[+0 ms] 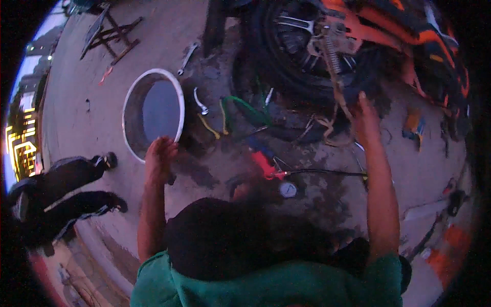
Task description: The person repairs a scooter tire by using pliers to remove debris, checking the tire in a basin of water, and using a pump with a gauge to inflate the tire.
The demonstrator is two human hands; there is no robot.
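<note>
My left hand (162, 152) is at the near rim of a round white-edged bucket (125, 110) holding greyish liquid. Its fingers are drawn together, and whether they grip anything is hidden. Over to the right, my right hand (365, 118) reaches to the near edge of a black tyre (261, 56), one finger stretched out toward the rubber. It appears to hold nothing. Beside that hand a tan rope (335, 87) hangs across the wheel and loops on the ground. The wheel, with its silver-spoked rim (294, 23), lies by an orange motorcycle (381, 28).
Wrenches (188, 57) lie beyond the bucket. A green cord (245, 105), a red inflator handle (266, 165), a round gauge (288, 190) and a black hose (327, 172) lie before me. A folding stool (115, 36) stands far left. Another person's dark-clad legs (71, 171) are at left.
</note>
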